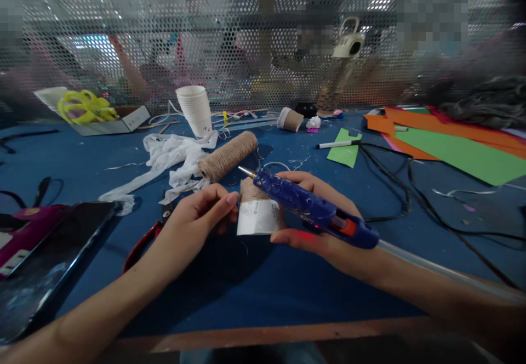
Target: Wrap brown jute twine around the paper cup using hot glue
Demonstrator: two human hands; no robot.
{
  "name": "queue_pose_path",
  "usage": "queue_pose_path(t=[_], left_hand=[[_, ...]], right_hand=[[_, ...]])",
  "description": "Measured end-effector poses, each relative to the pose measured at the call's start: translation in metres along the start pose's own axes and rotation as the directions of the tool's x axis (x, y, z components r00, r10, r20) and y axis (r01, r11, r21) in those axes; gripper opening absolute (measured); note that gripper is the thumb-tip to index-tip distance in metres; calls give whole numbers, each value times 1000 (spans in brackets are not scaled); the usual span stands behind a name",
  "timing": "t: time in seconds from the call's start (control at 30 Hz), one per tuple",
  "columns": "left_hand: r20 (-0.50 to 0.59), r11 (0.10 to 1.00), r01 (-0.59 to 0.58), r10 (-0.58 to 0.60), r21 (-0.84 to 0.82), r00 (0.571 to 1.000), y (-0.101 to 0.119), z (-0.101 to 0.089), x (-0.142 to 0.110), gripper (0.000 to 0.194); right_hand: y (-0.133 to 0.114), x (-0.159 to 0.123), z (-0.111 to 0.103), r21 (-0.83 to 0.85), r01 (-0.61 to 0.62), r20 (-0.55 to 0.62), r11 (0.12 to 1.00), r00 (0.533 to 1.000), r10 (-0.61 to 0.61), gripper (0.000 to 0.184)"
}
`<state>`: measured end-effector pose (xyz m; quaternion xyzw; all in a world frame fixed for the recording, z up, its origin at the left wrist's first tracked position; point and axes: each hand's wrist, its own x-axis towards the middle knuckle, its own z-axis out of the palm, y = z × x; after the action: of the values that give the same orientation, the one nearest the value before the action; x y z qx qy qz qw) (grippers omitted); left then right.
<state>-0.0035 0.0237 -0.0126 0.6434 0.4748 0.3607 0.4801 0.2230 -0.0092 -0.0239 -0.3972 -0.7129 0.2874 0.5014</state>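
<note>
In the head view a small paper cup point(258, 219), partly wrapped in brown twine point(250, 190), is held upside down above the table. My right hand point(329, 243) is closed around a blue hot glue gun point(304, 202), its metal nozzle pointing left over the cup's twine-wrapped part. That hand's thumb and fingers also grip the cup's right side. My left hand point(205, 216) is at the cup's left side, thumb and fingers pinched together; what they hold is too small to make out. Just behind lies a spool of twine point(228, 157).
White ribbon point(176, 158), stacked paper cups point(194, 109) and another twine-wrapped cup point(290, 119) lie behind. A phone point(61, 260) and red-handled scissors point(142, 246) are left. Coloured paper point(464, 144), a marker point(337, 144) and black cables point(435, 210) are right. Perforated metal point(246, 40) borders the back.
</note>
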Motion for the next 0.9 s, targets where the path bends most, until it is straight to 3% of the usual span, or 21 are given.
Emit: queue_pose_path(t=[0.17, 0.33, 0.47, 0.8, 0.9], left_hand=[[-53, 999, -6, 3, -49, 999, -2, -1, 0, 27], [-34, 1000, -10, 10, -23, 999, -6, -2, 1, 39], [-31, 992, 38, -42, -122, 999, -5, 0, 1, 24], [186, 870, 291, -234, -397, 954, 3, 11, -5, 32], [169, 860, 298, -249, -413, 954, 3, 14, -7, 41]], right_hand=[[0, 1, 1, -4, -3, 4, 1000, 1000, 3, 43], [-2, 2, 3, 7, -21, -14, 1000, 1000, 21, 42], [-1, 2, 3, -2, -8, 1, 1000, 1000, 8, 40], [1, 4, 4, -32, 35, 41, 999, 999, -33, 38], [0, 4, 6, -35, 47, 58, 998, 997, -45, 37]])
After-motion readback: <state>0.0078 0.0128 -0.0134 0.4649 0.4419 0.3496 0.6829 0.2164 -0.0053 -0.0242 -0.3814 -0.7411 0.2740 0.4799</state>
